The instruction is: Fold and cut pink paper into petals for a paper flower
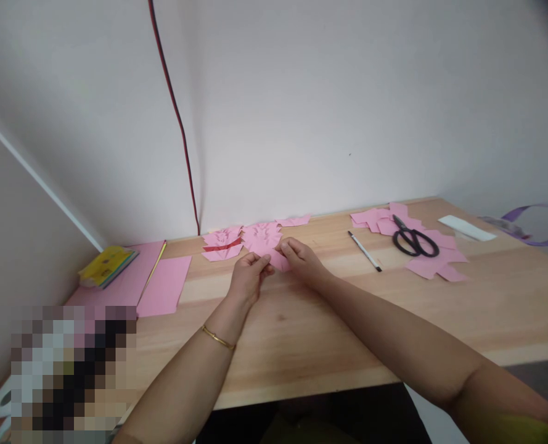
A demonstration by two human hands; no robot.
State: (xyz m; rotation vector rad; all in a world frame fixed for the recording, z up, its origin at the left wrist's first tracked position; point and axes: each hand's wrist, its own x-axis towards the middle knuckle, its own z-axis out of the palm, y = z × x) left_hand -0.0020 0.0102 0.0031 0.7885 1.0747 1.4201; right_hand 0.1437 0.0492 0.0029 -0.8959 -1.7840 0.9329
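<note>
My left hand [248, 277] and my right hand [301, 259] meet at the middle of the wooden table [347, 327], both pinching one folded pink paper piece [277, 260]. A gold bangle sits on my left wrist. Just behind the hands lie several folded pink paper pieces [237, 242] near the wall, one with a red strip across it.
Black scissors [415, 240] lie on pink paper scraps [433, 265] at the right. A pen [364, 251] lies between them and my hands. Pink sheets [165, 285], a yellow booklet [107, 264], a white strip [466, 227] and purple ribbon [539, 225] lie about. A red cable [181, 132] hangs down the wall.
</note>
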